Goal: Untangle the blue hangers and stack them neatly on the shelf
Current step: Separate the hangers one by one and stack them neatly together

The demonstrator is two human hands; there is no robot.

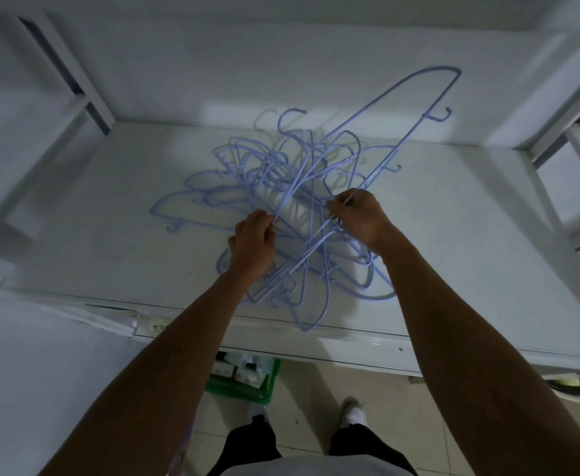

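Head view, ordered from the wearer outward. Nearest, at the bottom edge, are dark trousers and two white shoes (353,413) on a tiled floor, with a green basket (244,383) of small packages tucked under the shelf's front lip. Both bare forearms reach forward over the white shelf (93,242). The left hand (251,247) is closed, its fingertips (270,222) pinching a thin blue wire at the near-left side of the tangle. The right hand (360,214) is likewise closed, gripping wires at the near-right side, one of which belongs to the raised hanger (419,101). This hanger slants up and away from the right hand, its far end lifted clear above the pile and toward the back wall. The blue hangers (281,173) lie in a knotted heap at the centre of the shelf surface, some loops spreading left and one loop reaching the front edge. Beyond them stand the white back wall and, at either side, white upright frame posts (72,70).
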